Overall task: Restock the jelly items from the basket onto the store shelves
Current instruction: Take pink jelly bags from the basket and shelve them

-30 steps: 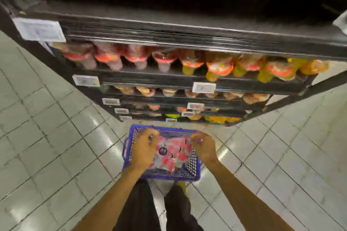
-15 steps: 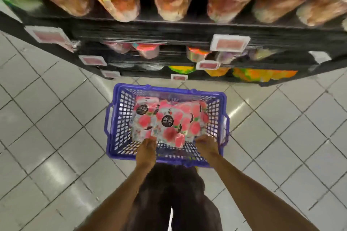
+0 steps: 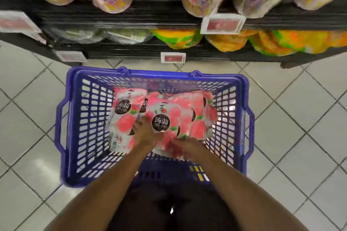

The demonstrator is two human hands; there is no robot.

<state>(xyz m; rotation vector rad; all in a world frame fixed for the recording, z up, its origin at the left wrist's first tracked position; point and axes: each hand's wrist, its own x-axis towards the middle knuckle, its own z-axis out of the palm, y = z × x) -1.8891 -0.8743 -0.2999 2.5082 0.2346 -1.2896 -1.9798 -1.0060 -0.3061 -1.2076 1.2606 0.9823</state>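
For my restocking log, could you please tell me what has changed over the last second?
Both hands moved from the near rim of the basket onto the jelly packs; the left hand grips one, the right hand touches them, hold unclear. Basket stayed on the floor.

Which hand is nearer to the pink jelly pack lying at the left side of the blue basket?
Left. The left hand is directly beside the leftmost jelly pack, at its right edge; the right hand is farther right, beyond the left hand.

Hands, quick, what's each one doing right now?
Left hand: grips the front jelly pack.
Right hand: on the same pack; grip cannot be told.
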